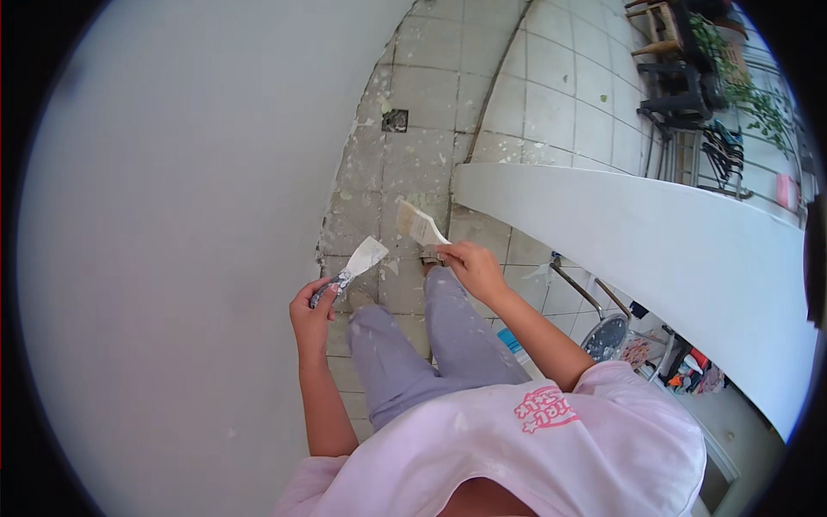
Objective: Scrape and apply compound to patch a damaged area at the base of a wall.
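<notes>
My left hand [312, 317] is closed round the dark, paint-spattered handle of a putty knife [366, 256]. The knife's broad blade is coated white and points up and to the right, close to the pale wall [189, 241]. In my right hand [472, 265] is a flat paintbrush [421, 226], gripped by its white handle. Its cream bristles point up and left, away from me. Both tools are held apart from each other, above the tiled floor, and neither appears to touch the wall.
Flakes and paint spots lie on the floor tiles [422, 95], around a dark square drain [394, 120]. A white partition [637, 224] runs along the right. Beyond it stand dark stools [672, 90] and plants [758, 108]. A metal-legged stool [606, 336] stands at lower right.
</notes>
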`<state>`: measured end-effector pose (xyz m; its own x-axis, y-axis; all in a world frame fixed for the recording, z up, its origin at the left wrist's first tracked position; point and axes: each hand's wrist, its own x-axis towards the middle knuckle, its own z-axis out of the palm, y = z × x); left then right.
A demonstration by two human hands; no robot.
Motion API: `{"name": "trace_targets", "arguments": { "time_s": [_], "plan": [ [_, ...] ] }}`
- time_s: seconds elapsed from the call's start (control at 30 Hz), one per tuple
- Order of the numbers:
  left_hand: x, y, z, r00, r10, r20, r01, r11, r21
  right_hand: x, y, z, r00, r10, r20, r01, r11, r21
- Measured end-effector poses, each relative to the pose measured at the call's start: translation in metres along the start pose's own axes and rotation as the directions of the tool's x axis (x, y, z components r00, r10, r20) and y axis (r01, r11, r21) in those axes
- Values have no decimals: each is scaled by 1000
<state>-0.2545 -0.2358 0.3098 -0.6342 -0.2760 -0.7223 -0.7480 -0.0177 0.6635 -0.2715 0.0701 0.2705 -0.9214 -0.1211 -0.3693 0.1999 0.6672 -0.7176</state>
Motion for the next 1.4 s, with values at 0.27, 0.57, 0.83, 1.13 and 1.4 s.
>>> {"name": "trace_targets", "arguments": {
  "time_s": [0.27, 0.57, 0.83, 1.13, 1.4],
  "plan": [
    [-17, 129, 27, 963, 248, 107, -250, 968, 6, -60, -85, -119, 980, -114, -166, 90, 985, -146],
    [53, 292, 41, 799, 450, 399, -512, 857, 59, -69, -212, -167, 852, 222, -475, 104, 816, 568],
    [82, 380, 86, 666, 431, 609, -527, 850, -25, -85, -312, -184, 669, 169, -724, 486, 637, 598],
    [87, 430, 133, 581, 406, 705, -570, 822, -4, -93, -325, -201, 312, -85, -946, 215, 976, -16],
    [126, 450, 135, 719, 276, 638, -325, 945, -42, -35, -304, -264, 115, -158, -981, 280, 952, -120]
  ]
}}
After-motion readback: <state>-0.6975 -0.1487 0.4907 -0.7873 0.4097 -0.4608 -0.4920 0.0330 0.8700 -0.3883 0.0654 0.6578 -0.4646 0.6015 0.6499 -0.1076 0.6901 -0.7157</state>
